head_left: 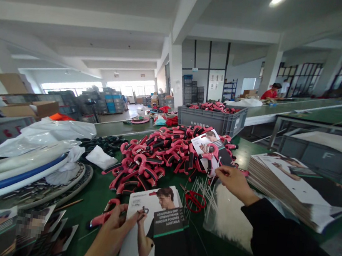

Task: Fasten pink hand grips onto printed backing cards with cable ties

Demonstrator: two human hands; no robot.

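My left hand (112,230) is closed on the left edge of a printed packaging card (137,251), its thumb across the front. A pink and black hand grip strengthener (103,216) shows just beside those fingers; whether they hold it too I cannot tell. My right hand (235,181) is raised over the bench, fingertips pinched on a thin white cable tie (218,161). Below it, loose white cable ties (205,191) fan out by red-handled scissors (194,200). Behind both hands lies a big heap of pink grip strengtheners (156,147), another card (208,143) resting on it.
A stack of cards (293,177) stands at the right, near a plastic bag (230,213) of white ties. At the left are round trays (69,186) and more cards (34,227). A grey crate (212,120) of strengtheners stands behind the heap. A person in red (270,93) sits far off.
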